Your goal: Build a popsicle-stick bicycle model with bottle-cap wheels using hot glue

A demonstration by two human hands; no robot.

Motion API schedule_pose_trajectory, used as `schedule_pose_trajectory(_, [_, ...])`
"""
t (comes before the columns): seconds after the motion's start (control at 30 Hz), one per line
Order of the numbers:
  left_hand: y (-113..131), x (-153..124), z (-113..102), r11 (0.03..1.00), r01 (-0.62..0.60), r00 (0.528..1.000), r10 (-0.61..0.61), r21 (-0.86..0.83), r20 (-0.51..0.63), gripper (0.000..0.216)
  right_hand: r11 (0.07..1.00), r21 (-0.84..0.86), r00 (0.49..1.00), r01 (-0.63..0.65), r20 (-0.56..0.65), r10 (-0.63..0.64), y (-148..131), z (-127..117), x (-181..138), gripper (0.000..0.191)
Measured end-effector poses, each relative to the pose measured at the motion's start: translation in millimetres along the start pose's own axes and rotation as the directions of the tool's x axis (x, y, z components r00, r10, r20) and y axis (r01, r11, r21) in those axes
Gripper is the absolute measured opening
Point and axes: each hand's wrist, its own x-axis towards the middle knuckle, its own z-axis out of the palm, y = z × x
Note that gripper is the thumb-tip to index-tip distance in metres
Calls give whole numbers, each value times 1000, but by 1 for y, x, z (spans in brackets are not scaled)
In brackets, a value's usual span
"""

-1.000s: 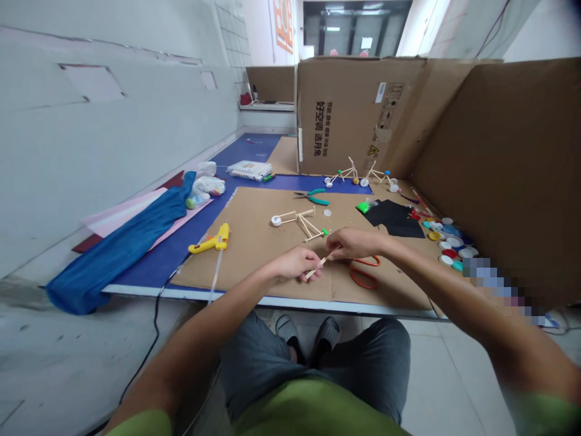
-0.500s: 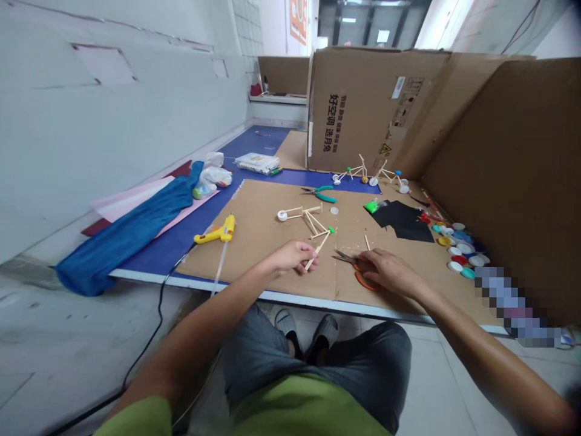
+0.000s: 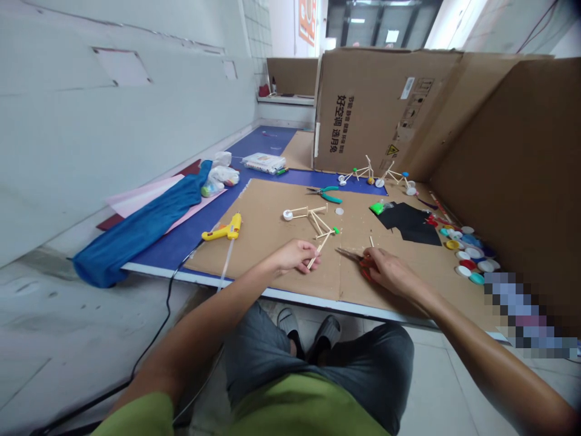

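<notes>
My left hand [image 3: 302, 257] pinches a thin wooden stick [image 3: 313, 261] near the front of the cardboard sheet. My right hand [image 3: 385, 267] is closed over the orange handles of a pair of scissors [image 3: 350, 255], whose blades point left toward the held stick. The handles are mostly hidden under my fingers. Just beyond my left hand lies a small bicycle-like frame of wooden sticks [image 3: 318, 223], with a white wheel [image 3: 287, 215] and a green piece [image 3: 336, 231]. A short stick [image 3: 371, 241] shows behind my right hand.
A yellow glue gun [image 3: 224, 229] lies left; teal-handled pliers [image 3: 327, 194] lie behind the frame. Black sheet [image 3: 415, 225] and several bottle caps [image 3: 472, 253] are to the right. Two stick models [image 3: 394, 174] stand before a large cardboard box [image 3: 385, 109]. Blue cloth [image 3: 140, 227] hangs over the left edge.
My right hand has closed around the scissors' handles, and they look lifted slightly. My left hand keeps its pinch on the stick. The whole view has shifted a little.
</notes>
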Motion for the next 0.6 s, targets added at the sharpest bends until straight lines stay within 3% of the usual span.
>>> schedule_pose_trajectory(0.13, [0, 0, 0, 1000, 4, 1000, -4, -13, -3, 29, 927, 374, 992, -41, -93, 81, 2, 5, -3, 41])
schedule_pose_trajectory(0.23, [1, 0, 1, 1000, -3, 1000, 2, -18, -6, 32, 739, 672, 988, -42, -83, 131, -7, 9, -6, 53])
schedule_pose_trajectory(0.3, [1, 1, 2, 1000, -6, 1000, 6, -19, -3, 33, 620, 783, 989, -55, -45, 144, -15, 12, -7, 58])
schedule_pose_trajectory(0.43, [3, 0, 2, 1000, -1, 1000, 2, -29, 15, 34, 488, 866, 991, -109, 55, 124, -25, 19, -7, 56])
schedule_pose_trajectory(0.6, [6, -3, 3, 999, -5, 999, 7, -40, 50, 30, 545, 824, 986, -153, 161, 34, -39, 12, -5, 49])
